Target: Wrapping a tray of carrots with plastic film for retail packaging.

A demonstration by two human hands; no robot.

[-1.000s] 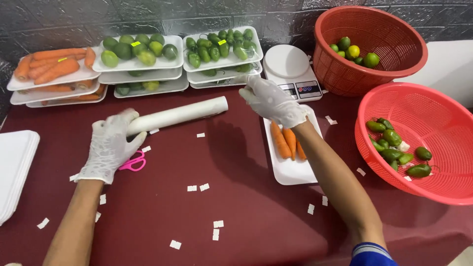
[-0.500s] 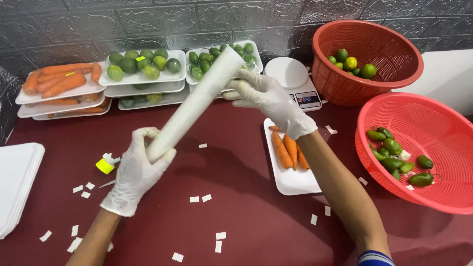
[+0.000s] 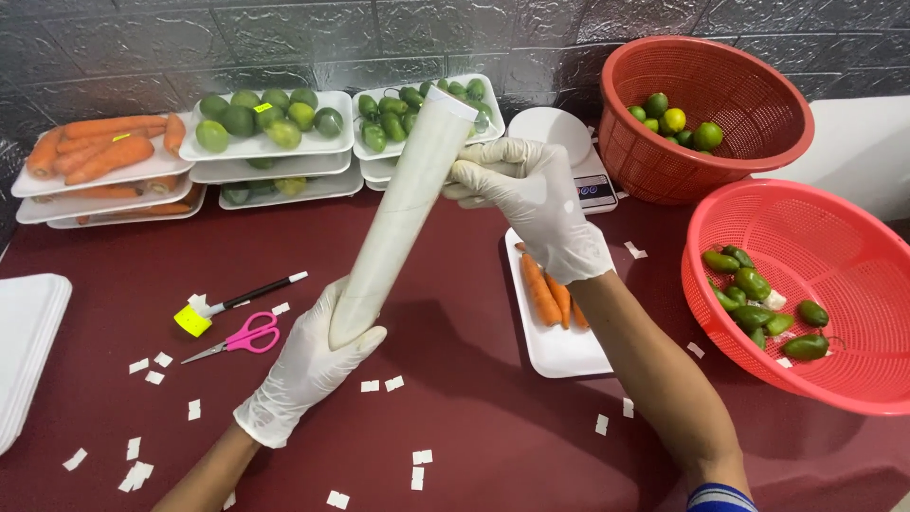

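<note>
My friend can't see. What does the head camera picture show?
Two gloved hands hold a long white roll tilted over a dark red table: left hand at its bottom, right hand near its top. Trays of carrots and red baskets sit around.

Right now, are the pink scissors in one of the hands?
No, the pink scissors lie on the table, while both gloved hands hold the white roll.
</note>
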